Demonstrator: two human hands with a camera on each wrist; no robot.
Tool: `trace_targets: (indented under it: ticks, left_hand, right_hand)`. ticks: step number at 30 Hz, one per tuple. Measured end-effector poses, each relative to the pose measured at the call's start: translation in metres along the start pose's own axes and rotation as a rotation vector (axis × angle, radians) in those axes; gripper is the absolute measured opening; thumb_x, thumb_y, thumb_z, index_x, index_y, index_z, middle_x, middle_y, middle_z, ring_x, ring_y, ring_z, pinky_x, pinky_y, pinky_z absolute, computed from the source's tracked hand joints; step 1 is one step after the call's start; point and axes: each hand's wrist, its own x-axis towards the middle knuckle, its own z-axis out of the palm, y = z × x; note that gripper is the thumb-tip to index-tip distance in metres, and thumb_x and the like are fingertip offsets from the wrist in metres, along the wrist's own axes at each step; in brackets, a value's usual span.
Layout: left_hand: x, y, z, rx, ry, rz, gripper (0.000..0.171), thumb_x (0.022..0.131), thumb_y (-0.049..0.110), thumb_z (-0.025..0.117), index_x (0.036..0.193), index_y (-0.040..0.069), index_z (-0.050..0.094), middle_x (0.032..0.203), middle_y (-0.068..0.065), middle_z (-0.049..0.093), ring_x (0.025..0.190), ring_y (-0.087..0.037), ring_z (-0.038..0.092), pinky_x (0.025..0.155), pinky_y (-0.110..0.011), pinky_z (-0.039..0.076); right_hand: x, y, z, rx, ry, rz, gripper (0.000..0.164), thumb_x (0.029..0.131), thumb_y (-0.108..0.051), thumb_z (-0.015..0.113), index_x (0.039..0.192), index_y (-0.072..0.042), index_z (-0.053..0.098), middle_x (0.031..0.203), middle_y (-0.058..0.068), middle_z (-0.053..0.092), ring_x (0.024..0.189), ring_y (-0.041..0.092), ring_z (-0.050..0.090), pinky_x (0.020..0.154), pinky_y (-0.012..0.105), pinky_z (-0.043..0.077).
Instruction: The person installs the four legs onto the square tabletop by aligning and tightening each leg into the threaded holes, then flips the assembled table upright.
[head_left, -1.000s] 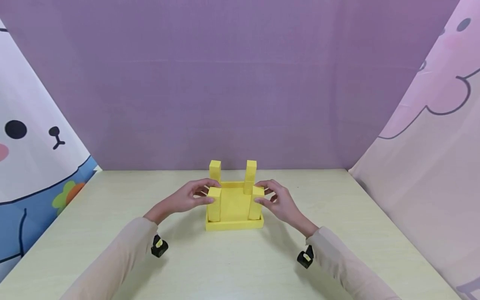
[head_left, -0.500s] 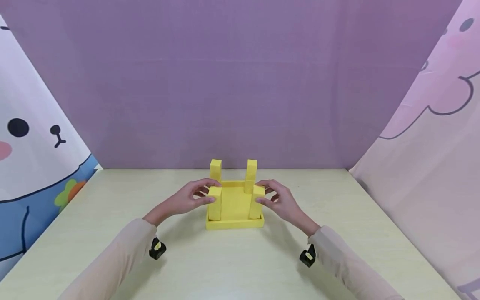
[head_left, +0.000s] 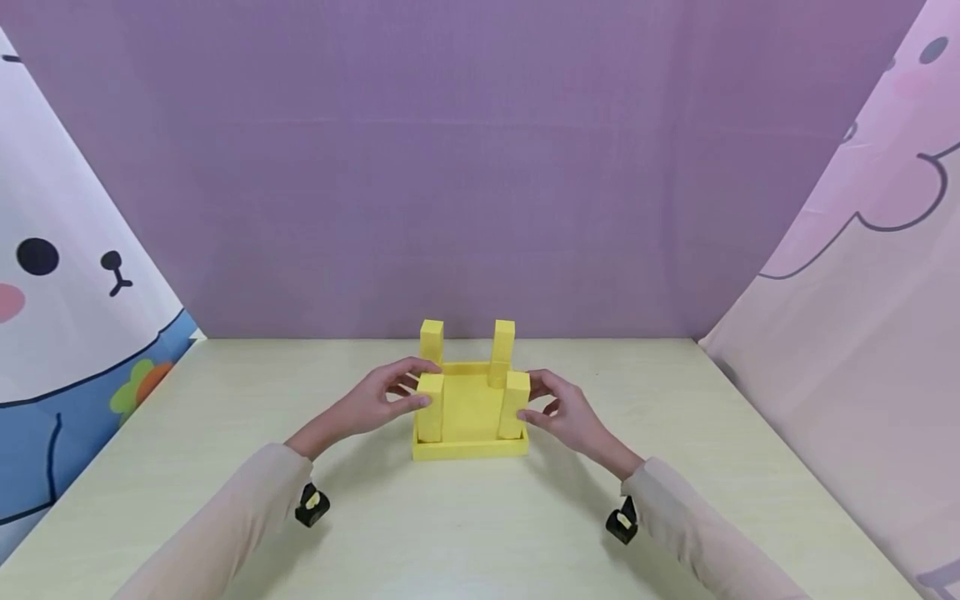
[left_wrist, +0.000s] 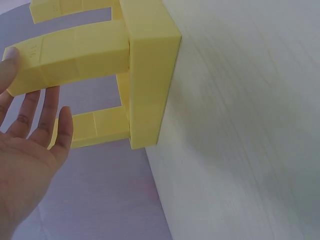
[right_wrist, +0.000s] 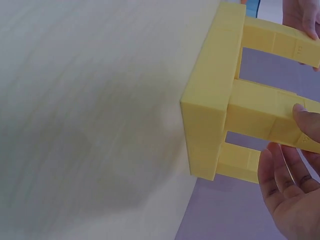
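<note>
A shallow yellow tray [head_left: 469,451] with a low rim stands on the table, an upright yellow post at each corner. Seams across the posts show stacked blocks, with small raised marks near the top ends. My left hand [head_left: 384,393] pinches the upper part of the front left post [left_wrist: 75,52] between thumb and fingers. On the other side, the right hand [head_left: 567,414] holds the front right post [right_wrist: 260,110], thumb on its near face and fingers behind. Two rear posts, left [head_left: 431,340] and right [head_left: 503,342], stand untouched behind them.
The pale wooden table [head_left: 465,533] reaches back to a purple cloth wall [head_left: 465,167]. Printed cartoon cloths hang at left [head_left: 82,333] and right [head_left: 862,375]. Small black devices hang below the left cuff [head_left: 312,505] and right cuff [head_left: 622,522].
My right hand has slid slightly down and outward on the front right post, its thumb now lower. The left hand keeps its grip; tray and posts stay in place.
</note>
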Motion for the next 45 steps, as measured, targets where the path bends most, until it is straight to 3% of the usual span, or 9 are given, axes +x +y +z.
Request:
trace_targets:
  ticks: [4,7,10,12,14,17,23,29,45]
  left_hand:
    - [-0.002,-0.001,0.001,0.007,0.016,-0.025,0.041,0.083,0.028,0.066,0.122,0.020,0.053,0.121,0.000,0.056,0.099,-0.018,0.058,0.085,-0.031,0.049]
    - [-0.004,0.006,0.002,0.012,0.034,-0.041,0.042,0.083,0.024,0.067,0.122,0.018,0.053,0.120,-0.002,0.056,0.099,-0.020,0.058,0.085,-0.031,0.049]
    - [-0.007,0.004,0.003,0.017,0.057,-0.038,0.044,0.082,0.025,0.068,0.122,0.018,0.052,0.117,-0.003,0.058,0.098,-0.020,0.058,0.084,-0.034,0.049]
    - [-0.008,0.002,0.004,0.020,0.072,-0.038,0.047,0.081,0.026,0.069,0.124,0.018,0.051,0.115,-0.004,0.058,0.098,-0.021,0.058,0.085,-0.040,0.049]
    - [-0.009,-0.008,0.005,0.025,0.090,-0.021,0.050,0.080,0.030,0.070,0.125,0.020,0.050,0.112,-0.002,0.059,0.098,-0.020,0.059,0.084,-0.041,0.050]
    - [-0.011,-0.009,0.007,0.032,0.108,-0.011,0.053,0.080,0.028,0.070,0.127,0.019,0.048,0.110,-0.004,0.059,0.097,-0.021,0.060,0.082,-0.040,0.051]
    - [-0.015,-0.011,0.012,0.026,0.087,-0.035,0.051,0.081,0.023,0.069,0.126,0.013,0.047,0.111,-0.010,0.059,0.097,-0.022,0.060,0.079,-0.031,0.051]
    - [-0.016,-0.011,0.015,0.011,0.097,-0.044,0.050,0.081,0.017,0.069,0.126,0.011,0.047,0.112,-0.011,0.059,0.098,-0.024,0.060,0.079,-0.033,0.051]
    - [-0.017,-0.012,0.015,-0.015,0.094,-0.026,0.047,0.083,0.019,0.067,0.125,0.013,0.047,0.111,-0.010,0.059,0.097,-0.025,0.060,0.080,-0.032,0.052]
  right_hand:
    - [-0.002,0.001,0.003,0.018,-0.002,0.015,0.045,0.077,-0.010,0.072,0.117,-0.006,0.053,0.104,0.010,0.063,0.094,0.025,0.060,0.067,0.029,0.051]
    - [-0.004,-0.010,0.001,0.028,-0.007,0.032,0.043,0.078,-0.005,0.070,0.117,-0.002,0.052,0.106,0.015,0.061,0.096,0.030,0.060,0.069,0.031,0.051]
    - [-0.005,-0.019,0.000,0.042,-0.004,0.036,0.042,0.078,-0.001,0.069,0.116,0.001,0.052,0.106,0.018,0.060,0.096,0.033,0.060,0.069,0.032,0.051]
    - [-0.005,-0.016,0.001,0.050,0.001,0.030,0.041,0.078,-0.003,0.069,0.115,-0.001,0.053,0.105,0.016,0.060,0.095,0.032,0.061,0.070,0.031,0.051]
    - [-0.004,-0.004,0.004,0.059,0.011,0.023,0.040,0.078,-0.005,0.070,0.115,-0.003,0.053,0.104,0.014,0.061,0.094,0.030,0.062,0.070,0.031,0.052]
    - [-0.003,0.007,0.006,0.064,0.022,0.021,0.040,0.079,-0.009,0.070,0.115,-0.005,0.053,0.105,0.013,0.061,0.094,0.028,0.062,0.070,0.030,0.052]
    - [-0.005,-0.006,0.004,0.067,0.019,0.050,0.040,0.080,-0.004,0.068,0.116,-0.001,0.051,0.106,0.017,0.059,0.096,0.032,0.061,0.072,0.032,0.051]
    - [-0.007,-0.029,-0.001,0.081,0.004,0.075,0.038,0.081,-0.001,0.066,0.115,0.004,0.051,0.107,0.021,0.059,0.098,0.037,0.060,0.075,0.037,0.051]
    - [-0.007,-0.033,-0.001,0.096,0.039,0.073,0.035,0.080,-0.001,0.067,0.113,0.004,0.053,0.104,0.021,0.060,0.094,0.037,0.061,0.070,0.033,0.052]
